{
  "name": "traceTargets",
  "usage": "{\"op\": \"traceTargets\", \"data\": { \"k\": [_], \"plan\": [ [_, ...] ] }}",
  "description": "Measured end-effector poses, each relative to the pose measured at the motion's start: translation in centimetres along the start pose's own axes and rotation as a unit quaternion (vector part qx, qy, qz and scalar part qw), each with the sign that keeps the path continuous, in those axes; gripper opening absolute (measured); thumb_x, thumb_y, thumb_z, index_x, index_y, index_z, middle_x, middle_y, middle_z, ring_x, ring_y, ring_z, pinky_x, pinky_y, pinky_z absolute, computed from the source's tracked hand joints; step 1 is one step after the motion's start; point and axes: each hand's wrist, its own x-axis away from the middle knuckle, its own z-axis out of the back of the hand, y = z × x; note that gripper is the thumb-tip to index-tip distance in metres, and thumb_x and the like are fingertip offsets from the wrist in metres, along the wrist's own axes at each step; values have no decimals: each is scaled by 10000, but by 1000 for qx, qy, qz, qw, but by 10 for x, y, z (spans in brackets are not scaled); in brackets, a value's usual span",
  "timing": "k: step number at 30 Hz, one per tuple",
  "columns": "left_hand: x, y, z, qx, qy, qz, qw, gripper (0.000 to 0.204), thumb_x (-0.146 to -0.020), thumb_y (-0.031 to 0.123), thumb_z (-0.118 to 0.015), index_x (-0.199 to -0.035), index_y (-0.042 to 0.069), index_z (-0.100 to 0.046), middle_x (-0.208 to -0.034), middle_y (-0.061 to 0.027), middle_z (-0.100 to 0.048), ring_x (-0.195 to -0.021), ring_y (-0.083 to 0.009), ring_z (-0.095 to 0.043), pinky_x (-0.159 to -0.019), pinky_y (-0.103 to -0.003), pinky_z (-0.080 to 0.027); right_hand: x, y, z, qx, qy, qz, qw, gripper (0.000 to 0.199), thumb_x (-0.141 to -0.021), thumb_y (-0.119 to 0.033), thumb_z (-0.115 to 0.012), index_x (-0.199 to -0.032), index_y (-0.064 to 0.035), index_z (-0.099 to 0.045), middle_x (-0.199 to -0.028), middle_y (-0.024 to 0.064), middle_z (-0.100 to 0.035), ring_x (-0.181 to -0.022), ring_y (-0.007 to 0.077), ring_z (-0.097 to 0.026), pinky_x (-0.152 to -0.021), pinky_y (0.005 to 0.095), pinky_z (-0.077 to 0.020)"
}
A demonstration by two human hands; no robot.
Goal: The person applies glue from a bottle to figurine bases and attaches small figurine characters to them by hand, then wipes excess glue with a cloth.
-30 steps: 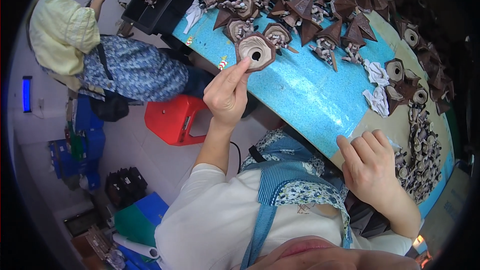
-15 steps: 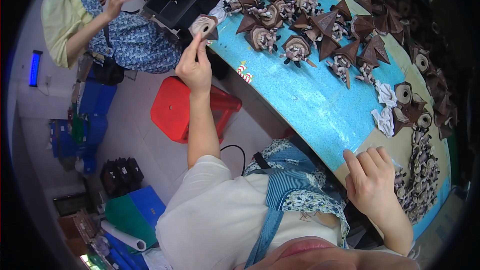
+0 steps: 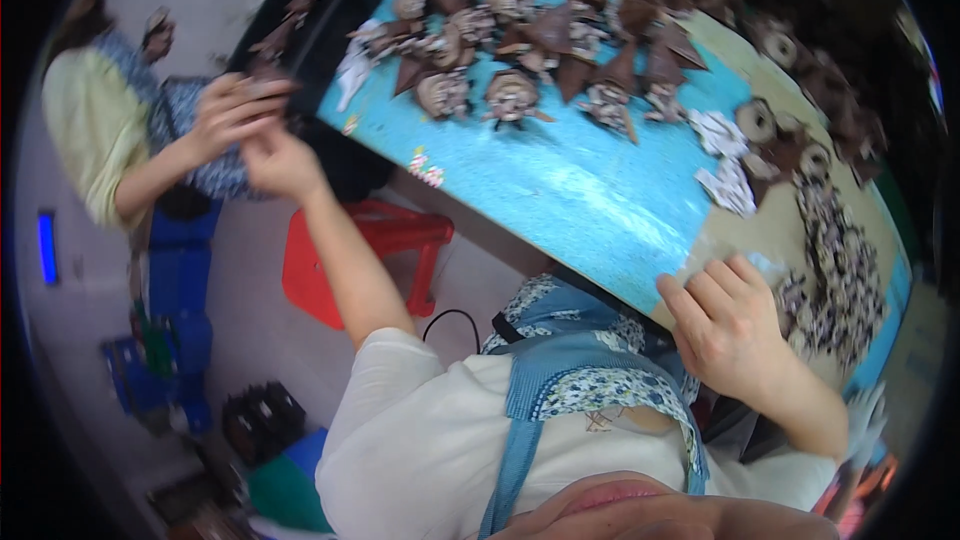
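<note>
My left hand [image 3: 283, 162] stretches out to the far left and meets a co-worker's hand [image 3: 225, 118]. A dark brown piece [image 3: 272, 86] shows at the co-worker's fingers. Blur and overlap hide whether my left fingers also grip it. My right hand [image 3: 725, 325] rests at the near table edge with its fingers curled in; whatever may lie inside is hidden. Beside it is a pile of small beige-and-dark pieces [image 3: 840, 290]. Several figurines with brown pointed hats [image 3: 510, 95] stand on the blue tabletop [image 3: 560, 195].
Crumpled white paper [image 3: 725, 185] lies near hollow brown hats [image 3: 755, 120]. More brown cones fill the far right. A red stool [image 3: 310, 270] stands on the floor left of the table. A black tray [image 3: 345, 15] with brown pieces is beyond the table's far left corner.
My left hand has carried a brown hexagonal hat with a hole leftward to the co-worker's hand, which has come down to meet it. My right hand stays at the table edge. The view has shifted.
</note>
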Motion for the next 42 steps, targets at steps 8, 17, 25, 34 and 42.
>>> {"op": "traceTargets", "data": {
  "k": [8, 17, 25, 34, 42],
  "plan": [
    [18, 85, 17, 236, -100, 200, 946, 227, -960, 137, -528, -1061, -65, -550, -941, -180, -651, -712, -188, -625, -670, -268, -536, 17, 7, 9, 24, 64, -46, 997, 313, -627, -126, -575, -915, -4, -594, -679, 23, -426, -660, 172, -473, -594, 306, -359],
    [130, 232, 56, 427, -564, 60, 704, 288, -773, 25, -707, -1042, 4, -605, -959, -131, -633, -743, -192, -621, -718, -288, -494, 80, 26, 21, -9, 374, -242, 895, 488, -608, 97, -534, -1091, 43, -575, -818, 99, -541, -662, 193, -498, -595, 323, -414],
    [151, 368, 4, 394, -696, -47, 598, 345, -798, 155, -710, -1088, 3, -602, -674, -88, -629, -554, -186, -613, -545, -303, -489, 102, 26, -72, -218, 404, -438, 773, 592, -701, 13, -605, -1270, 19, -441, -1110, 159, -529, -958, 247, -539, -861, 342, -439],
    [179, 399, -20, 411, -653, -36, 635, 197, -869, 235, -625, -846, 50, -686, -627, -139, -637, -607, -257, -650, -542, -345, -489, 97, 41, -100, -265, 410, -439, 754, 311, -816, -36, -634, -1112, 7, -549, -962, 151, -591, -861, 294, -580, -762, 351, -469],
    [158, 342, 52, 549, -725, 340, 239, 360, -978, 396, -431, -1141, 78, -387, -977, -164, -613, -813, -234, -641, -693, -314, -508, 144, 19, -66, -420, 466, -412, 661, 458, -829, -61, -680, -1246, -6, -499, -985, 78, -609, -865, 132, -587, -758, 258, -469]
  ]
}}
